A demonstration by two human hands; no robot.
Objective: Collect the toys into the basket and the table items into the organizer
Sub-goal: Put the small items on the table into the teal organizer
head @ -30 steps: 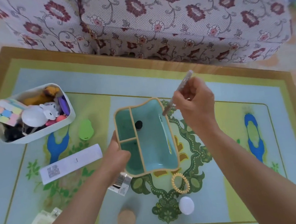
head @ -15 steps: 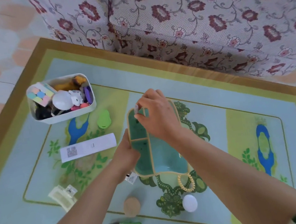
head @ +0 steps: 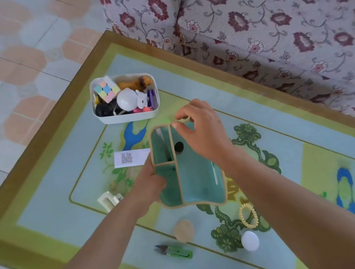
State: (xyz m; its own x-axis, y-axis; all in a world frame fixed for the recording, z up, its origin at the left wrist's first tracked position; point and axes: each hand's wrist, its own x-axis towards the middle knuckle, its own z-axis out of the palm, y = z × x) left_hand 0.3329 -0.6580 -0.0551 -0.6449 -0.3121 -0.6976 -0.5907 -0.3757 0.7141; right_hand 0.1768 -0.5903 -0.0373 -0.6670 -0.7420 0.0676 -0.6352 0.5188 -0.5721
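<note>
One more item is in: the pen (head: pixel 160 134), held above the organizer (head: pixel 201 187) a second ago, now leans in its upper-left compartment. The right hand (head: pixel 203 131) hovers over the rim at frame centre, thumb and forefinger close together; whether they pinch anything I cannot tell. The left hand (head: pixel 151 183) grips the organizer's left wall. Toys fill the basket (head: pixel 127 118), upper left. Left on the table (head: pixel 46 208): QR slip (head: pixel 130 158), claw clip (head: pixel 108 200), thread snips (head: pixel 176 253), spiral hair tie (head: pixel 248 215), none blocked
</note>
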